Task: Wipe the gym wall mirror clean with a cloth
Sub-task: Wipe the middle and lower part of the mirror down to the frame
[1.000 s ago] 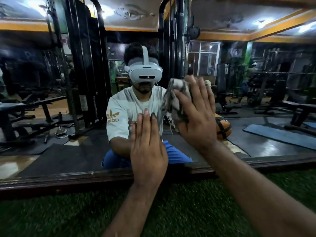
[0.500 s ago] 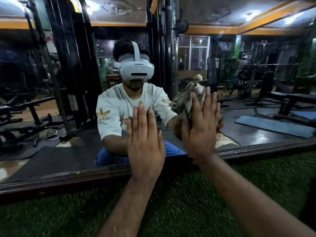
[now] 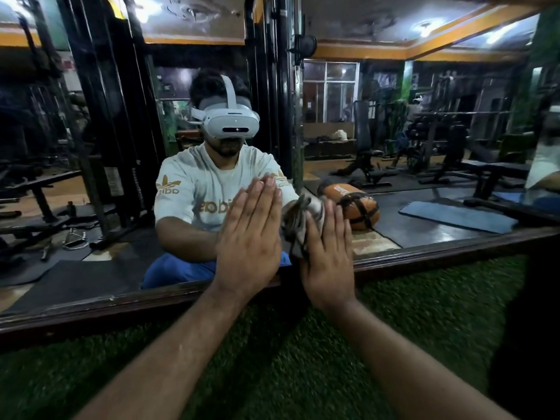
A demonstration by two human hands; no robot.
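Note:
The wall mirror [image 3: 424, 207] fills the upper view, and its dark wooden bottom frame [image 3: 439, 253] runs just above the floor. My left hand [image 3: 250, 237] lies flat on the glass with straight fingers pointing up. My right hand [image 3: 328, 253] presses a crumpled grey-and-white cloth [image 3: 298, 219] against the glass low down, close to the frame and right beside my left hand. Most of the cloth is hidden behind my right palm.
Green artificial turf [image 3: 424, 313] covers the floor under my arms up to the mirror frame. In the glass I see a seated person wearing a headset, an orange bag, benches, racks and a blue mat. A dark edge stands at far right.
My right hand has slid the cloth down the glass from about head height to near the bottom frame. The left hand stays flat on the mirror. The camera view has shifted.

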